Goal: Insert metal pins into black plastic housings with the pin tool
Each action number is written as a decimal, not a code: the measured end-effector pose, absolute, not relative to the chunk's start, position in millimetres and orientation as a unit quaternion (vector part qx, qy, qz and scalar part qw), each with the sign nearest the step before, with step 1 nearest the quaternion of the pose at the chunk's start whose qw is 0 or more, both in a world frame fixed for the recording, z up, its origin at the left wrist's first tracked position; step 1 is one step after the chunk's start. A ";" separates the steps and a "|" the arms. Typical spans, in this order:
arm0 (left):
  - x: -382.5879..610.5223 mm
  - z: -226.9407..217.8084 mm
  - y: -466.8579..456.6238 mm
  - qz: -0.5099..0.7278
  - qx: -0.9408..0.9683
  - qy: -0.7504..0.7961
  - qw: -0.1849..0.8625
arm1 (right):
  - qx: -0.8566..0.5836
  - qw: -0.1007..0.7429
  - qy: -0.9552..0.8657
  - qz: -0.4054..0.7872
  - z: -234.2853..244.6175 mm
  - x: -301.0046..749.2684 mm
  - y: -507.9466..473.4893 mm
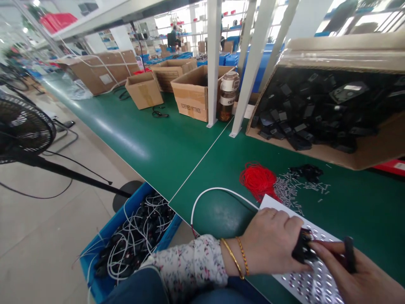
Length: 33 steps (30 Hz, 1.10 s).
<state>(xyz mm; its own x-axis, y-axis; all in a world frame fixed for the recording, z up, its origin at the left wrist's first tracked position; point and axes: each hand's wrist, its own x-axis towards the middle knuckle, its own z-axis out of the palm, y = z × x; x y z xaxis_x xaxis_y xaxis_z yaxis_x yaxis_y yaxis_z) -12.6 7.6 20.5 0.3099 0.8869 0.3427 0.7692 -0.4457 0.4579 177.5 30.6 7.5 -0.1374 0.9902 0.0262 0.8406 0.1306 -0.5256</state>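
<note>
My left hand [272, 240] is closed around a small black plastic part [303, 248] with a white cable [215, 192] looping from it across the green table. Two bracelets show on that wrist. My right hand [354, 274] comes in from the lower right, its fingertips pinched against the same black part. A black ring-like piece [349, 252] rests on my right hand. Both hands work over a white sheet [316, 283] covered with small stickers.
A red wire bundle [257, 179], small white tubes [292, 188] and a black tangle [308, 171] lie ahead. A tilted cardboard box [363, 152] holds black parts. A blue bin [110, 230] of cabled parts sits at lower left. A bottle [228, 96], cartons and a fan [22, 126] stand farther off.
</note>
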 end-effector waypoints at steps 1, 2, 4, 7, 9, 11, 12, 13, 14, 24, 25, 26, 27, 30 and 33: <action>-12.3 20.6 7.6 0.281 0.802 0.517 0.105 | -0.642 0.183 -0.715 0.206 13.0 173.7 32.2; -12.0 20.7 7.5 0.281 0.800 0.519 0.105 | -0.651 0.189 -0.703 0.215 18.6 169.5 33.3; -11.7 21.2 7.0 0.281 0.797 0.524 0.108 | -0.659 0.205 -0.685 0.234 28.1 161.0 34.0; -12.0 22.9 6.0 0.281 0.794 0.525 0.120 | -0.663 0.212 -0.669 0.261 33.7 152.0 32.4; -12.4 25.2 4.7 0.284 0.789 0.527 0.139 | -0.670 0.223 -0.654 0.270 31.3 148.9 31.1; -12.7 27.4 2.3 0.289 0.777 0.533 0.167 | -0.670 0.244 -0.639 0.287 27.6 147.7 30.3; -12.9 27.8 0.7 0.295 0.770 0.535 0.183 | -0.665 0.256 -0.635 0.299 26.7 147.9 30.4; -13.4 27.3 -1.2 0.305 0.762 0.535 0.199 | -0.655 0.264 -0.634 0.316 27.0 148.9 30.8; -14.4 25.8 -3.4 0.320 0.751 0.535 0.219 | -0.644 0.271 -0.631 0.338 28.6 151.2 31.7; -62.3 36.3 -10.7 0.326 0.644 0.475 0.503 | -0.567 0.456 -0.364 0.581 42.4 230.3 19.8; -63.5 41.1 -8.9 0.299 0.672 0.456 0.501 | -0.573 0.439 -0.340 0.603 37.2 230.6 13.0; -62.6 44.6 -6.9 0.276 0.696 0.437 0.498 | -0.572 0.430 -0.311 0.626 31.7 227.3 6.2; -59.8 46.5 -4.9 0.256 0.715 0.420 0.497 | -0.564 0.430 -0.280 0.647 26.5 220.9 0.0; -46.2 43.8 1.3 0.196 0.745 0.397 0.499 | -0.534 0.471 -0.238 0.661 14.4 191.7 -10.3; -35.7 38.5 7.2 0.135 0.758 0.394 0.502 | -0.539 0.508 -0.302 0.600 4.8 167.0 -7.3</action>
